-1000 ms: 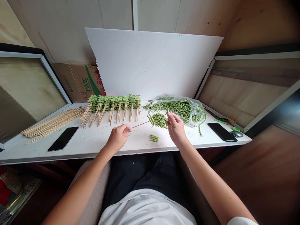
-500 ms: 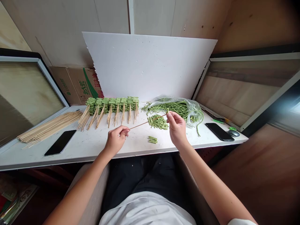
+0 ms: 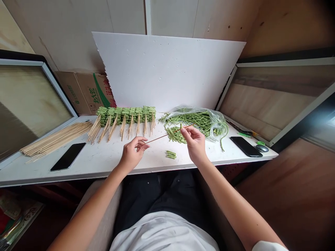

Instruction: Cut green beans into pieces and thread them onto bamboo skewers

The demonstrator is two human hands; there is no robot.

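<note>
Above the white desk (image 3: 91, 172), the right hand (image 3: 194, 144) pinches a bamboo skewer (image 3: 159, 138) over a heap of cut long beans (image 3: 176, 135). The left hand (image 3: 132, 155) has loosened at the skewer's far end; contact there is hard to tell, and right fingertips hide the pinched part.

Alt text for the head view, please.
A person's right hand pinches a wooden skewer above cut green beans, the left hand at its near end. Bean-threaded skewers lie between loose skewers and a bag of long beans.
</note>
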